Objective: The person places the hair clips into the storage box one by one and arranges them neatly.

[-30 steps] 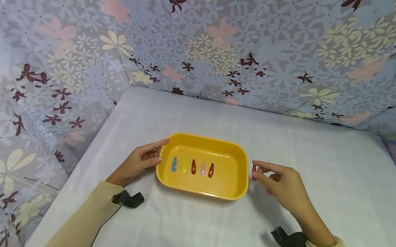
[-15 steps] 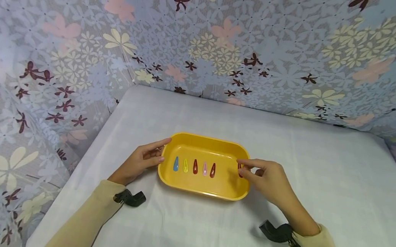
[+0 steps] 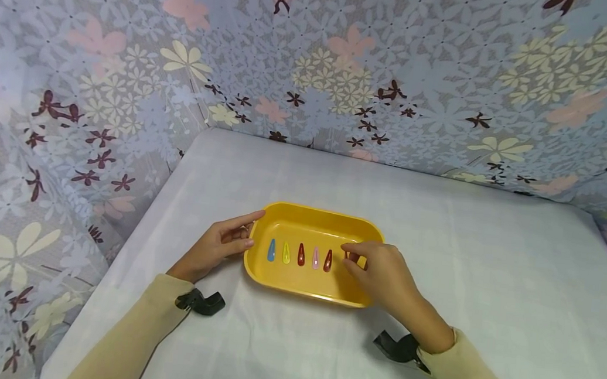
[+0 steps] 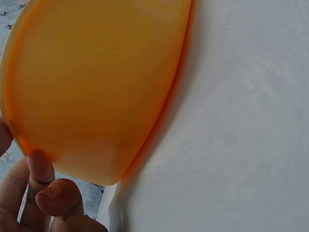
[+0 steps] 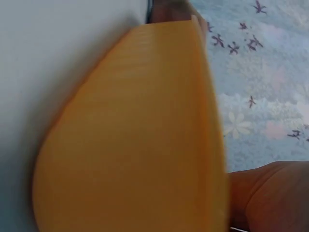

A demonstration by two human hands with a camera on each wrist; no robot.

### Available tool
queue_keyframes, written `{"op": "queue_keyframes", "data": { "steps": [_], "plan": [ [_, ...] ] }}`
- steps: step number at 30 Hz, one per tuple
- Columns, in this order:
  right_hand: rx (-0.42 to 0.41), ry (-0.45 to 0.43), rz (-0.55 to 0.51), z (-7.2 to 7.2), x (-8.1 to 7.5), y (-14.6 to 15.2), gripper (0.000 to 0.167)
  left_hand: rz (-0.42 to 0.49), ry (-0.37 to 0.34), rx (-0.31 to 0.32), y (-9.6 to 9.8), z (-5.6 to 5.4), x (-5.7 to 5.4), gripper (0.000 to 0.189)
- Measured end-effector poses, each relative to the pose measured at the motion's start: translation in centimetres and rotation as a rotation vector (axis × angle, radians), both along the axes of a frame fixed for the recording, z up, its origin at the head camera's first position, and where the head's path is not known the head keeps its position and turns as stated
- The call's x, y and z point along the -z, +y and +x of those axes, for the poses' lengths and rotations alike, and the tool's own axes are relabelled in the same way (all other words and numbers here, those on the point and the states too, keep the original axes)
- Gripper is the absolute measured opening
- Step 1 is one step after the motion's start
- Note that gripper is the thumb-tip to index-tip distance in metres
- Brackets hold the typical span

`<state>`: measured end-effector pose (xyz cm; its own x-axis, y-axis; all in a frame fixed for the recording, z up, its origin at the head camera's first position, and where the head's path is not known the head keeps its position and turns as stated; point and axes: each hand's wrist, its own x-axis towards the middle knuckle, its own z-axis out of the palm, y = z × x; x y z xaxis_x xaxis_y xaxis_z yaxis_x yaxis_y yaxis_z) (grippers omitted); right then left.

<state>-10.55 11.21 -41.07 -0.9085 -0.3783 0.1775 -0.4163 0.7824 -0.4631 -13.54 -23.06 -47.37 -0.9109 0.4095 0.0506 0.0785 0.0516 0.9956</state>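
Observation:
My left hand [image 3: 219, 242] grips the left end of a yellow tray [image 3: 309, 298], with thumb and index finger at its rim. Over the tray's right part, my right hand [image 3: 382, 271] pinches a red snap hair clip [image 3: 346, 255], mostly hidden by the fingers. To its left, a row of clips lies on the tray floor: a blue clip [image 3: 271, 250], a yellow clip [image 3: 286, 253], a dark red clip [image 3: 301, 254], a pink clip [image 3: 316, 258] and another dark red clip [image 3: 328, 261]. Only the tray's outer wall [image 5: 130, 135] shows in the right wrist view, not the pinched clip.
The tray stands on a white cloth-covered table [image 3: 488, 273]. Flower-patterned fabric [image 3: 312, 67] rises behind the table and along its left side. Black wrist mounts [image 3: 201, 303] hang from both sleeves.
My right hand has moved left with the red clip, from outside the tray's right end to over its inside, near the row. The left hand keeps its place at the rim.

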Motion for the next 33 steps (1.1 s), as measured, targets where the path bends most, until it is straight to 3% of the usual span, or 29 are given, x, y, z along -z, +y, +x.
{"op": "queue_keyframes", "data": {
  "steps": [13, 18, 28, 33],
  "plan": [
    [0.034, -0.002, 0.101, -0.7, 1.7, -2.0, 0.016, -0.002, -0.002, 0.003, 0.0, -0.1, 0.1, 0.058],
    [0.064, -0.034, 0.145, -0.9, 1.9, -2.5, 0.004, 0.01, 0.001, 0.01, -0.1, -0.1, 0.1, 0.058],
    [0.055, -0.049, 0.18, -1.0, 1.8, -2.5, 0.029, 0.009, 0.002, 0.006, -0.1, -0.1, 0.1, 0.059],
    [0.054, -0.058, 0.24, -1.0, 1.8, -2.6, 0.029, 0.005, -0.007, 0.005, 0.0, -0.1, 0.1, 0.059]
  ]
}}
